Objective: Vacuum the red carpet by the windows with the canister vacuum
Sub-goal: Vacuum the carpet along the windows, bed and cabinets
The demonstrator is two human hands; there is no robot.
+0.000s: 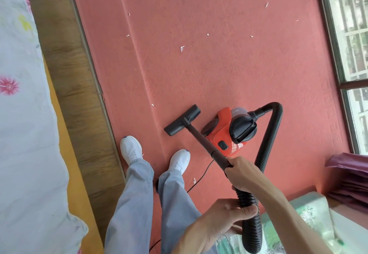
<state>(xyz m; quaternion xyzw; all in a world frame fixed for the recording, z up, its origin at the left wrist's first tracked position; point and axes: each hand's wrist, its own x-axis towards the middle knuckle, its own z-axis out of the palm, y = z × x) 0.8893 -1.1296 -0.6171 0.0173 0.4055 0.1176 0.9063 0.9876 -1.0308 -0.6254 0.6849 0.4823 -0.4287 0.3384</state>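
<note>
The head view looked down on a room with a bed along its left edge, covered in a white floral sheet (23, 114). Beside it ran a strip of wood flooring (79, 86), and right of that lay the red carpet (219, 58), dotted with small white scraps (182, 48). The person's white shoes (131, 150) stood on the carpet near its left border, grey trouser legs (135, 204) below them. Just right of the shoes, the black floor nozzle (182, 122) rested flat on the carpet, its dark wand (205, 144) slanting back toward the hands. The left hand (225, 217) had its grip closed around the ribbed black hose (252, 224) low in the frame, thumb across the top. Above it, the right hand (243, 174) was wrapped tight around the wand where it met the hose. The orange canister vacuum (229, 132) sat on the carpet just beside the nozzle, partly behind the wand, and the hose looped up from its front and back down. A thin black cord (201, 176) trailed across the carpet. Farthest right were the windows (350, 40), with folded purple fabric (350, 176) below them.
</note>
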